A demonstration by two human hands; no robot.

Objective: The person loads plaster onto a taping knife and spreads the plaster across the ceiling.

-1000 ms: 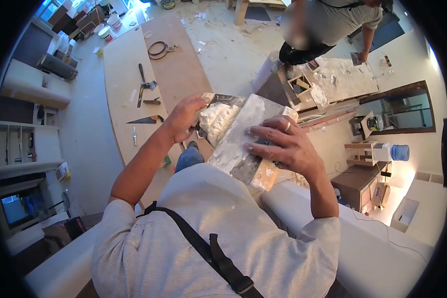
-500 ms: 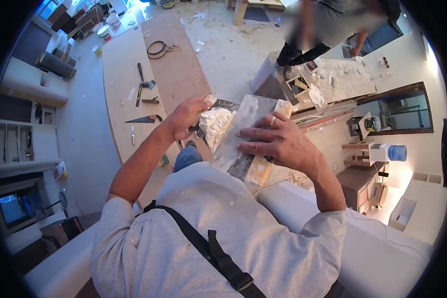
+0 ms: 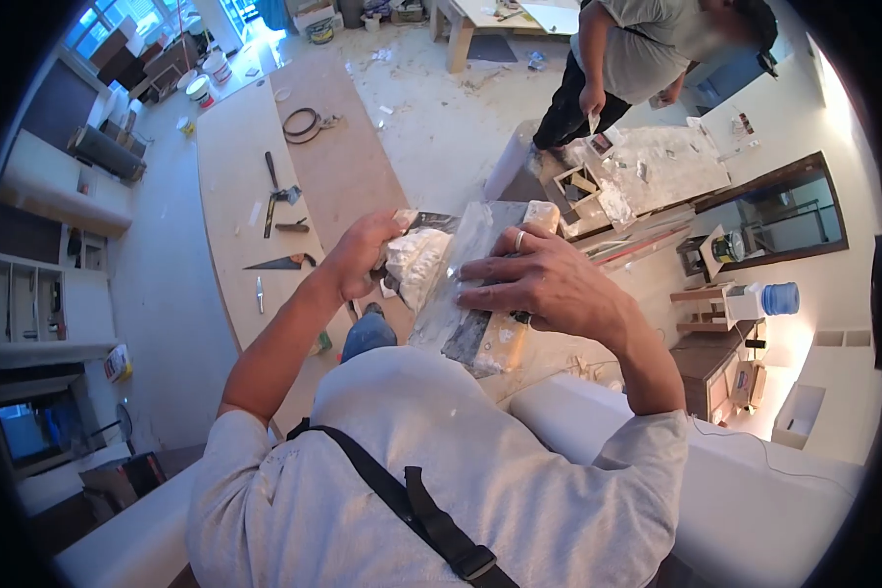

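My left hand is closed around a putty knife, whose handle is mostly hidden. A thick lump of white putty sits on its blade. In my right hand is a wide taping knife with a yellowish, putty-smeared back edge. The fingers lie across its face and the thumb is out of sight behind it. White smears coat the wide blade, which is tilted alongside the lump; whether the two touch, I cannot tell. Both tools are in front of my chest, above the floor.
On a long board at left lie a hammer, a handsaw and a roll of edging. A co-worker stands at the upper right beside a splattered worktop. A water bottle stands at right.
Both hands and knives shift slightly left and down in view, with their holds unchanged. The co-worker is more upright, with a hand lowered around a small pale item.
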